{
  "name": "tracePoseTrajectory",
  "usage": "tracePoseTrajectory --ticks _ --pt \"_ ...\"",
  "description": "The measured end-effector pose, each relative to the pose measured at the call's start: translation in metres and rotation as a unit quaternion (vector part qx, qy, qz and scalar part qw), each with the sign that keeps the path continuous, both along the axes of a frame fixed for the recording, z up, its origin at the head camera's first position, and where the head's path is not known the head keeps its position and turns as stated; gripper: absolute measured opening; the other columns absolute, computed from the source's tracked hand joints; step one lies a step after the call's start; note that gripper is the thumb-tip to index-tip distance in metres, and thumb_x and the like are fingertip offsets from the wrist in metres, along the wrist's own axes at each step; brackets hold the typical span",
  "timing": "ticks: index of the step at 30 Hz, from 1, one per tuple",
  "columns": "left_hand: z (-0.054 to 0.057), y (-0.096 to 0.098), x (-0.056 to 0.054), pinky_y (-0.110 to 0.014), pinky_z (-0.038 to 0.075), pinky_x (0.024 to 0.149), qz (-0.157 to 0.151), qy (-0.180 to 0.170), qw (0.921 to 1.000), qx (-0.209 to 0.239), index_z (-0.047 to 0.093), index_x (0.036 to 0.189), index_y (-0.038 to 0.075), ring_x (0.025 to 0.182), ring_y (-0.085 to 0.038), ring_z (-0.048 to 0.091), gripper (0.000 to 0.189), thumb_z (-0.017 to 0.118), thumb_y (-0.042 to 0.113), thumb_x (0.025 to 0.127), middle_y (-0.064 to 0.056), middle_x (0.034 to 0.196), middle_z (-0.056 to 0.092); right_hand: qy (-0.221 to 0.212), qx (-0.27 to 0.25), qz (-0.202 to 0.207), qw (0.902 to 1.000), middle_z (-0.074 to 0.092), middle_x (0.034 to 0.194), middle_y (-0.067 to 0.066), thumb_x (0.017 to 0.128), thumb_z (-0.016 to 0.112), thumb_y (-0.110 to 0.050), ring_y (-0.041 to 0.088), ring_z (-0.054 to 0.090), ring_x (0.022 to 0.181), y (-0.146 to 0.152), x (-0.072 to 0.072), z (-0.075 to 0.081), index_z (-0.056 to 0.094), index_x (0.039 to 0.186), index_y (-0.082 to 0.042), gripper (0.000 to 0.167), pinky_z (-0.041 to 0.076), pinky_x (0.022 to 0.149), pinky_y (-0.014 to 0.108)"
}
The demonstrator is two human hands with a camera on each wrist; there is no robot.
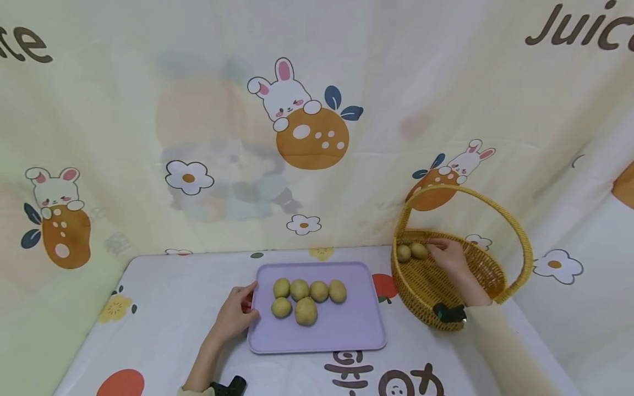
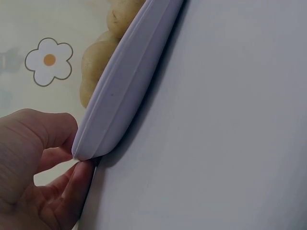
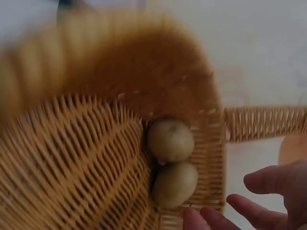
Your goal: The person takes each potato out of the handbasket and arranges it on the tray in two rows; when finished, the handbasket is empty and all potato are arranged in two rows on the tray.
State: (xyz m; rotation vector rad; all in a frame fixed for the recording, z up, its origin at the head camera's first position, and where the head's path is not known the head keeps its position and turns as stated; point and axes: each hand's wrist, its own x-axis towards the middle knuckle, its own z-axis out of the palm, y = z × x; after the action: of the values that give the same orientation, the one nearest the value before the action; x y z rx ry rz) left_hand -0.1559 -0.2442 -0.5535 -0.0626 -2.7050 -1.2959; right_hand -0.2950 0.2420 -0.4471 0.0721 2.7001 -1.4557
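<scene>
A lilac tray (image 1: 342, 330) lies on the table with several potatoes (image 1: 306, 312) grouped on its left and middle. My left hand (image 1: 236, 312) holds the tray's left edge. In the left wrist view, the fingers and thumb of that hand (image 2: 43, 158) pinch the tray's rim (image 2: 120, 96). To the right stands a wicker basket (image 1: 421, 302) with a tall handle, and two potatoes (image 3: 175, 184) lie side by side against its inner wall. Over the basket, my right hand (image 1: 449, 257) is beside those potatoes, its fingers loosely extended and holding nothing in the right wrist view.
The basket's handle (image 1: 525, 247) arches over the basket, near my right forearm. A printed curtain (image 1: 223, 137) hangs behind the table. The white patterned tablecloth (image 1: 168, 308) extends left of the tray. Each wrist wears a black strap device (image 1: 230, 386).
</scene>
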Motion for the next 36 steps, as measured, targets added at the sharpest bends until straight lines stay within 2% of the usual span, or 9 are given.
tracePoseTrajectory --ticks 4,6,9,12,14,19,24,30,36 --pt "-0.002 -0.001 -0.002 -0.026 0.047 0.075 0.000 0.008 1.0000 0.005 0.054 0.138 -0.002 0.083 -0.013 0.055 0.068 0.067 -0.001 0.071 -0.013 0.109 0.054 -0.017 0.012 0.017 0.9996 0.044 0.135 0.036 0.102 0.045 -0.020 0.005 0.048 0.067 0.009 -0.008 -0.001 0.043 0.140 0.013 0.051 0.048 0.064 0.030" --pt "-0.004 -0.002 -0.003 -0.026 0.047 0.074 -0.001 0.011 0.9999 0.005 0.054 0.138 -0.002 0.082 -0.013 0.056 0.069 0.067 -0.001 0.071 -0.013 0.108 0.054 -0.024 0.013 0.025 0.9993 0.042 0.137 0.037 0.102 0.045 -0.019 0.010 0.050 0.069 0.011 -0.011 -0.002 0.042 0.140 0.014 0.051 0.048 0.066 0.034" --pt "-0.006 -0.002 -0.002 -0.025 0.048 0.074 -0.002 0.010 0.9999 0.003 0.054 0.138 -0.002 0.082 -0.012 0.055 0.068 0.067 -0.001 0.071 -0.013 0.108 0.054 -0.035 0.026 0.034 0.9985 0.038 0.140 0.038 0.102 0.044 -0.018 0.025 0.057 0.092 0.012 -0.014 -0.004 0.041 0.140 0.015 0.051 0.049 0.075 0.039" --pt "-0.007 -0.002 -0.002 -0.026 0.047 0.074 -0.001 0.005 1.0000 0.002 0.054 0.138 -0.001 0.082 -0.013 0.055 0.068 0.067 -0.001 0.072 -0.013 0.108 0.054 -0.043 0.027 0.042 0.9978 0.036 0.141 0.037 0.101 0.045 -0.016 0.043 0.047 0.116 0.009 -0.017 -0.006 0.039 0.141 0.015 0.051 0.046 0.085 0.046" --pt "-0.006 -0.002 -0.001 -0.026 0.048 0.074 -0.001 0.005 1.0000 0.002 0.054 0.138 -0.001 0.082 -0.013 0.055 0.068 0.067 -0.001 0.072 -0.013 0.108 0.054 -0.042 0.020 0.042 0.9980 0.037 0.142 0.038 0.100 0.048 -0.015 0.046 0.045 0.119 0.006 -0.022 -0.007 0.039 0.141 0.016 0.052 0.046 0.086 0.048" --pt "-0.003 -0.001 -0.001 -0.028 0.047 0.074 0.000 0.005 1.0000 -0.001 0.055 0.138 -0.001 0.083 -0.014 0.055 0.067 0.068 -0.001 0.072 -0.013 0.108 0.054 -0.013 0.016 0.041 0.9989 0.043 0.135 0.039 0.097 0.052 -0.008 0.048 0.048 0.115 0.002 -0.031 -0.015 0.044 0.135 0.019 0.047 0.049 0.078 0.040" --pt "-0.003 0.000 -0.002 -0.027 0.048 0.074 -0.001 0.005 1.0000 -0.003 0.054 0.138 -0.001 0.083 -0.014 0.055 0.067 0.067 0.000 0.072 -0.012 0.107 0.054 0.012 0.056 0.054 0.9969 0.048 0.126 0.042 0.092 0.058 -0.004 0.049 0.051 0.111 0.002 -0.033 -0.022 0.048 0.129 0.022 0.047 0.050 0.072 0.035" --pt "-0.002 0.000 -0.002 -0.026 0.046 0.073 0.000 0.017 0.9998 -0.008 0.055 0.137 -0.002 0.081 -0.012 0.053 0.067 0.067 0.001 0.072 -0.010 0.105 0.053 0.032 0.114 0.044 0.9920 0.056 0.113 0.038 0.085 0.068 -0.008 0.043 0.057 0.094 0.002 -0.033 -0.023 0.056 0.118 0.021 0.046 0.049 0.063 0.032" --pt "-0.003 -0.001 -0.002 -0.026 0.046 0.073 0.000 0.016 0.9998 -0.009 0.054 0.138 -0.002 0.081 -0.012 0.053 0.067 0.066 0.000 0.072 -0.011 0.105 0.053 0.022 0.107 0.022 0.9938 0.058 0.108 0.035 0.083 0.070 -0.009 0.032 0.060 0.080 0.004 -0.034 -0.025 0.059 0.113 0.020 0.042 0.051 0.061 0.036"
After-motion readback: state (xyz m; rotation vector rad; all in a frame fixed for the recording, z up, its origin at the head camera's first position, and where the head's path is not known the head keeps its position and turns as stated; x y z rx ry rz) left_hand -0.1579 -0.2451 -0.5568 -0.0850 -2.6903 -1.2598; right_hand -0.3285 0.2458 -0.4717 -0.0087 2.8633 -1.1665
